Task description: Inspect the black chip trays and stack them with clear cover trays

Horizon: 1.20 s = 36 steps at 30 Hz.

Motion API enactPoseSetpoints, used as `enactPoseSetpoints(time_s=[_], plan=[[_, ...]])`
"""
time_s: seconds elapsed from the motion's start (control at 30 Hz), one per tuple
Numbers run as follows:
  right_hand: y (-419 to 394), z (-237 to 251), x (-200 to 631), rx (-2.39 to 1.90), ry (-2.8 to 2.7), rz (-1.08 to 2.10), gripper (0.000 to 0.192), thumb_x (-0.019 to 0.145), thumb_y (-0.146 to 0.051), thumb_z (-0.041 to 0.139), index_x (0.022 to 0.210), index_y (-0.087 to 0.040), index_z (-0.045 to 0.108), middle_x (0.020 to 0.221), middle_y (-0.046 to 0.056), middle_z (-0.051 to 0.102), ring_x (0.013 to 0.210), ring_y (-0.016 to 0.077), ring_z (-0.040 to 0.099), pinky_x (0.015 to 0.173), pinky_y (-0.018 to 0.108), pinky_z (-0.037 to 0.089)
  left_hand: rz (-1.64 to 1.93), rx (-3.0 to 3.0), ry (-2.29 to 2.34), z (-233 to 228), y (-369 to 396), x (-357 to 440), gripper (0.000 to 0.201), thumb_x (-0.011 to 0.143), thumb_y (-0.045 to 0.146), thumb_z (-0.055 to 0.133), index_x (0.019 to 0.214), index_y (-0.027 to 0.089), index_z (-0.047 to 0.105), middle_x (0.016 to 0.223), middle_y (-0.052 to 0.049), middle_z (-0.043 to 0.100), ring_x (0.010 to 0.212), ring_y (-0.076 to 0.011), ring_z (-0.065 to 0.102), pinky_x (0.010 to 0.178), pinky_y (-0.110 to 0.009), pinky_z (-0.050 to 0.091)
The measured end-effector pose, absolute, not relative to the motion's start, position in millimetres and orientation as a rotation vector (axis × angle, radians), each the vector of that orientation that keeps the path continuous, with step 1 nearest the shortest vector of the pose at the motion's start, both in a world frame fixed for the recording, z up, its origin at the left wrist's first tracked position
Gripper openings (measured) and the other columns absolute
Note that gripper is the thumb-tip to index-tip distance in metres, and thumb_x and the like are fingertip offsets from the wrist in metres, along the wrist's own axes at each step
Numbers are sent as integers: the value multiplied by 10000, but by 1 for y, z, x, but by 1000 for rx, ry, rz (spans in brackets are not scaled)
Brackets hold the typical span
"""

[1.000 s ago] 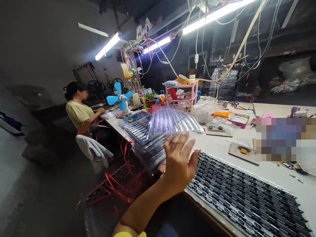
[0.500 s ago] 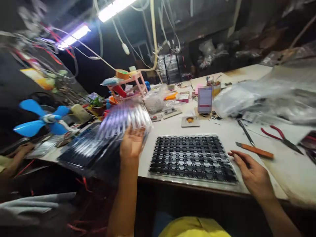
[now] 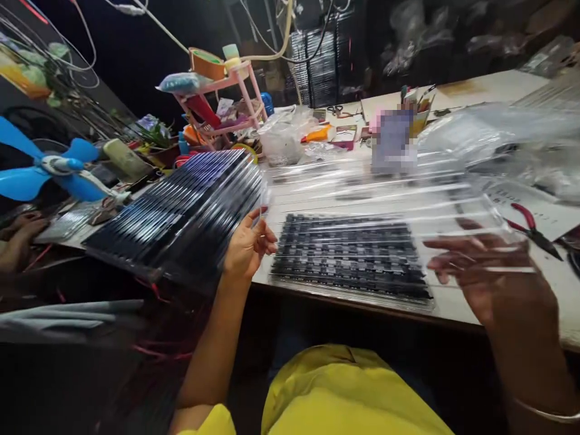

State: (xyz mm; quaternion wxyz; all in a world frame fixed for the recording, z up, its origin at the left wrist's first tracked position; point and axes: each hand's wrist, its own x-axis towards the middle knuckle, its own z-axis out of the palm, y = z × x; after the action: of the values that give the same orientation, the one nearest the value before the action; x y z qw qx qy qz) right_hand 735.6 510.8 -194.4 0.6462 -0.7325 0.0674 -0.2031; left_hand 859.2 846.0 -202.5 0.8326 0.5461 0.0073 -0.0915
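- One clear plastic tray (image 3: pixel 385 193) is held in the air above the filled tray (image 3: pixel 353 260), which lies flat on the tabletop (image 3: pixel 507 302) near its front edge; the clear one is blurred, and its exact tilt cannot be told.
- Its left edge is pinched by the left hand (image 3: pixel 247 244), thumb on one side and fingers on the other; a pinch that light on thin, slippery plastic is judged likely to slip, so that this corner drops onto the parts below.
- Its right end is borne by the right hand (image 3: pixel 489 272), whose fingers are seen spread beneath the plastic; whether the thumb is pressed down on top cannot be told, and with no clamp there the sheet could slide off toward the front edge.
- If the clear tray is lowered askew, the small dark parts in the filled tray could be knocked out of their rows.
- The stack of dark trays (image 3: pixel 181 211) sits just beside the left hand and overhangs the tabletop edge; a nudge from the wrist is judged enough to tip it.
- Red-handled pliers (image 3: pixel 530 223) lie close to the right hand and could be caught by the sheet's corner.
- A blue fan (image 3: pixel 49 169) stands further left, near another person's hand (image 3: pixel 18 235); thin plastic could be unsettled by its draught, if it is running.
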Motion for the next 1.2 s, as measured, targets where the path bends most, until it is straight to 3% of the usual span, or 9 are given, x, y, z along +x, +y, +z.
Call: enactPoseSetpoints(time_s=[0.2, 0.33, 0.5, 0.57, 0.7, 0.77, 0.9, 1.07, 1.2], plan=[[518, -179, 740, -1396, 273, -340, 394, 891, -540, 397, 995, -290, 684, 919, 98, 685, 628, 233, 618, 482, 357, 423, -61, 1096, 43, -202, 855, 861, 399, 735, 335, 713, 1048, 187, 515, 563, 43, 617, 413, -101, 572, 406, -172, 457], [531, -184, 733, -1441, 364, -315, 384, 892, -520, 431, 1100, -268, 633, 859, 82, 679, 617, 196, 592, 519, 332, 441, 145, 907, 88, -185, 855, 869, 159, 805, 281, 638, 836, 192, 510, 753, -27, 708, 697, -178, 698, 626, -277, 564], [536, -205, 718, -1827, 401, -292, 386, 831, -473, 579, 1149, -255, 602, 922, 60, 685, 758, 202, 638, 655, 332, 514, 241, 759, 166, -171, 845, 881, 162, 851, 206, 573, 696, 169, 544, 882, -60, 721, 1003, -198, 653, 868, -341, 532], [530, -210, 719, -2050, 408, -329, 405, 823, -505, 571, 1123, -240, 624, 1001, 73, 679, 901, 232, 631, 680, 324, 521, 299, 714, 166, -171, 842, 885, 178, 847, 186, 578, 673, 173, 541, 837, -40, 718, 1020, -198, 646, 900, -364, 518], [513, -207, 738, -2328, 348, -418, 390, 863, -500, 489, 1090, -217, 633, 1096, 90, 650, 973, 254, 605, 506, 278, 476, 428, 728, 121, -165, 840, 898, 196, 885, 183, 533, 689, 176, 544, 763, -26, 704, 983, -202, 660, 934, -411, 499], [505, -205, 752, -2399, 235, -451, 357, 888, -458, 460, 1070, -201, 628, 1076, 96, 649, 974, 248, 602, 573, 302, 503, 501, 774, 94, -159, 840, 904, 213, 896, 210, 522, 687, 174, 547, 775, -31, 704, 989, -200, 657, 963, -409, 481], [498, -207, 776, -2557, 26, -490, 300, 908, -389, 423, 1045, -203, 613, 1023, 96, 646, 974, 250, 589, 841, 424, 486, 316, 938, 86, -163, 842, 893, 149, 862, 298, 570, 846, 158, 620, 1035, -101, 688, 1089, -232, 607, 1037, -418, 410], [490, -211, 800, -2681, -24, -339, 336, 919, -356, 393, 1124, -180, 592, 1137, 123, 597, 1082, 271, 524, 940, 457, 418, 282, 1753, -39, -229, 844, 814, 413, 768, 403, 659, 1146, 246, 604, 1248, -88, 589, 1183, -299, 522, 1071, -524, 321], [483, -216, 827, -2686, -47, -177, 388, 905, -378, 429, 1175, -149, 588, 1193, 140, 587, 1107, 286, 514, 964, 464, 398, 405, 2388, -439, -286, 849, 771, 706, 791, 508, 599, 1417, 331, 325, 1455, -105, 374, 1332, -355, 323, 1048, -613, 266]])
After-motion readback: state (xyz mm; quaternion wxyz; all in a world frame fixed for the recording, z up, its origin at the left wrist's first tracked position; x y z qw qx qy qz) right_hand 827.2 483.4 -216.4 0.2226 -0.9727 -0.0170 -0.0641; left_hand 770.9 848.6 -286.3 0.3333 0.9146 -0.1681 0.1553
